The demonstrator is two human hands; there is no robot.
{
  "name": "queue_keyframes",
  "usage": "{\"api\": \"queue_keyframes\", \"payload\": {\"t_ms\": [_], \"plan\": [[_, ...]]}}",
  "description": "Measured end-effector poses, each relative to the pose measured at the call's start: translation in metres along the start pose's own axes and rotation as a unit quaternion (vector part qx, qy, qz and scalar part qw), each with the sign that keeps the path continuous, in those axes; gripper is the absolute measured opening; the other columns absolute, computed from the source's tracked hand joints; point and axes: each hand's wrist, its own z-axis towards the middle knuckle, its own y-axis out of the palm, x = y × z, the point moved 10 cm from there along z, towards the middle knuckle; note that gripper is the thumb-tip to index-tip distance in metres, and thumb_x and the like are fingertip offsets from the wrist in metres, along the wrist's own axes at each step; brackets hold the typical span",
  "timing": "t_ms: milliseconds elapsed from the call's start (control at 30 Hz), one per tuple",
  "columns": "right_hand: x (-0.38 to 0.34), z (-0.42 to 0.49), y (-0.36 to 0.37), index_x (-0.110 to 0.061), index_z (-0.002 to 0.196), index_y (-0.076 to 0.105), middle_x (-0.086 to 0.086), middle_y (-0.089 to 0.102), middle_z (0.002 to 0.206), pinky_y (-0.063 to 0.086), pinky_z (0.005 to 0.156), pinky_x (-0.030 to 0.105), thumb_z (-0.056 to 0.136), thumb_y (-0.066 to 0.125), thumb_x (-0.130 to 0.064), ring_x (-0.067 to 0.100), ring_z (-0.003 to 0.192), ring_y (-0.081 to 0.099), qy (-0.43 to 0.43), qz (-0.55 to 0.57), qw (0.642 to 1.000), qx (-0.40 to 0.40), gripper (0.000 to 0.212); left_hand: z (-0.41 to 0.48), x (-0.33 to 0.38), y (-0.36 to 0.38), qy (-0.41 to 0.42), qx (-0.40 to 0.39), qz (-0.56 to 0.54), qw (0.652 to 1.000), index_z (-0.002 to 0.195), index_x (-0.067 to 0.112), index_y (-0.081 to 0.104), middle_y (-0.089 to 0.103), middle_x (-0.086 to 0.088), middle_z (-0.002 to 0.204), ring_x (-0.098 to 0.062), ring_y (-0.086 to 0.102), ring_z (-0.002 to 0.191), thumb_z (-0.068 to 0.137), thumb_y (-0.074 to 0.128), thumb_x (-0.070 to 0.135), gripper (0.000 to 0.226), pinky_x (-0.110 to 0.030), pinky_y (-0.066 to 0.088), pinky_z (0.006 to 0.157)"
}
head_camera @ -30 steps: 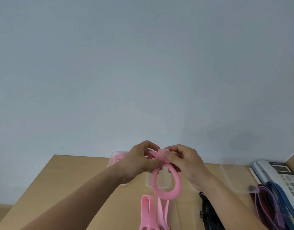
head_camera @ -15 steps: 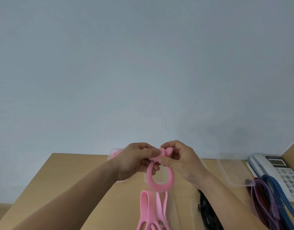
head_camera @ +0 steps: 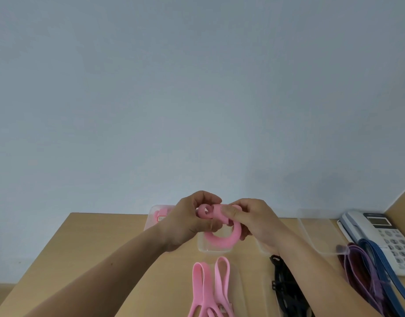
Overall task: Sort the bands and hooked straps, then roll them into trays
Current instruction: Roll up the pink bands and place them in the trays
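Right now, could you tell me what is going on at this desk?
A person holds a partly coiled pink band in both hands: the left hand and right hand pinch its rolled end above a clear tray. More pink bands, black straps and purple and blue bands lie loose on the table.

Left grip and right grip bare, forearms bare too.

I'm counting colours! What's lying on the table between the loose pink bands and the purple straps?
Black straps lie there, between the pink bands and the purple straps. The head view shows it.
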Motion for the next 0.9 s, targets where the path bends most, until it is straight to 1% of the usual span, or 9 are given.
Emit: {"api": "queue_keyframes", "payload": {"t_ms": [67, 133, 233, 333, 433, 533, 600, 767, 900], "plan": [[-0.002, 0.001, -0.003, -0.013, 0.087, 0.073, 0.0, 0.069, 0.067, 0.047, 0.048, 0.025, 0.078, 0.08, -0.032, 0.019, 0.05, 0.056, -0.019, -0.011, 1.0, 0.016, 0.022, 0.0, -0.002, -0.002, -0.006, 0.01, 0.016, 1.0, 0.115, 0.016, 0.061, 0.067, -0.008, 0.107, -0.017, 0.069, 0.086, 0.067, 0.08, -0.002, 0.055, -0.025, 0.055, 0.077], [-0.004, 0.002, -0.002, -0.019, 0.086, 0.074, -0.004, 0.069, 0.07, 0.046, 0.047, 0.026, 0.076, 0.081, -0.027, 0.019, 0.048, 0.054, -0.036, 0.0, 0.999, 0.023, 0.015, 0.0, -0.004, -0.004, -0.021, 0.025, 0.049, 0.998, 0.115, 0.017, 0.061, 0.065, -0.012, 0.113, -0.018, 0.068, 0.089, 0.065, 0.08, 0.003, 0.055, -0.032, 0.058, 0.081], [-0.01, 0.002, 0.002, -0.028, 0.085, 0.074, -0.007, 0.069, 0.081, 0.048, 0.051, 0.025, 0.066, 0.084, -0.033, 0.018, 0.055, 0.057, -0.062, 0.017, 0.998, 0.02, 0.022, -0.001, -0.009, -0.003, -0.06, 0.016, 0.082, 0.995, 0.106, 0.006, 0.064, 0.071, -0.013, 0.1, -0.024, 0.07, 0.086, 0.069, 0.076, 0.008, 0.04, -0.042, 0.06, 0.083], [-0.015, 0.001, 0.002, -0.035, 0.088, 0.072, -0.012, 0.068, 0.082, 0.051, 0.057, 0.024, 0.073, 0.084, -0.02, 0.013, 0.063, 0.06, -0.09, -0.013, 0.996, 0.017, 0.024, -0.006, -0.015, 0.006, -0.102, -0.033, 0.04, 0.993, 0.112, -0.001, 0.06, 0.072, -0.019, 0.1, -0.033, 0.072, 0.084, 0.079, 0.072, 0.011, 0.038, -0.039, 0.06, 0.076], [-0.015, 0.0, -0.001, -0.036, 0.092, 0.069, -0.018, 0.066, 0.079, 0.054, 0.063, 0.023, 0.076, 0.084, -0.014, 0.009, 0.065, 0.055, -0.105, -0.053, 0.993, 0.032, 0.031, -0.008, -0.015, 0.009, -0.125, -0.05, -0.004, 0.991, 0.117, -0.003, 0.061, 0.071, -0.022, 0.105, -0.038, 0.071, 0.086, 0.081, 0.07, 0.028, 0.048, -0.038, 0.058, 0.077], [-0.018, -0.002, 0.001, -0.037, 0.096, 0.065, -0.022, 0.065, 0.086, 0.05, 0.067, 0.016, 0.077, 0.081, -0.01, 0.003, 0.07, 0.055, -0.133, -0.095, 0.986, 0.039, 0.037, -0.006, -0.013, 0.01, -0.132, -0.054, -0.045, 0.989, 0.107, 0.006, 0.074, 0.073, -0.018, 0.098, -0.036, 0.071, 0.083, 0.088, 0.059, 0.042, 0.043, -0.035, 0.057, 0.076], [-0.022, -0.004, 0.003, -0.039, 0.095, 0.062, -0.025, 0.063, 0.091, 0.048, 0.069, 0.014, 0.078, 0.078, -0.007, 0.0, 0.076, 0.056, -0.154, -0.116, 0.98, 0.043, 0.039, -0.005, -0.013, 0.009, -0.129, -0.048, -0.052, 0.989, 0.102, 0.008, 0.076, 0.074, -0.016, 0.094, -0.032, 0.069, 0.08, 0.089, 0.057, 0.039, 0.039, -0.032, 0.056, 0.072], [-0.023, -0.007, 0.001, -0.035, 0.094, 0.061, -0.023, 0.062, 0.094, 0.048, 0.067, 0.015, 0.077, 0.076, -0.001, 0.0, 0.078, 0.058, -0.178, -0.12, 0.974, 0.07, 0.04, -0.003, -0.007, 0.008, -0.088, -0.042, -0.073, 0.993, 0.108, 0.007, 0.074, 0.073, -0.02, 0.099, -0.024, 0.068, 0.077, 0.09, 0.067, 0.024, 0.025, -0.026, 0.055, 0.067], [-0.018, -0.006, -0.001, -0.037, 0.098, 0.063, -0.017, 0.065, 0.094, 0.053, 0.071, 0.02, 0.071, 0.081, -0.022, 0.008, 0.08, 0.061, -0.152, -0.073, 0.985, 0.043, 0.035, -0.001, -0.009, -0.003, -0.069, 0.018, -0.088, 0.994, 0.116, 0.002, 0.066, 0.071, -0.019, 0.09, -0.027, 0.067, 0.073, 0.077, 0.082, 0.014, 0.044, -0.026, 0.054, 0.065]]}}
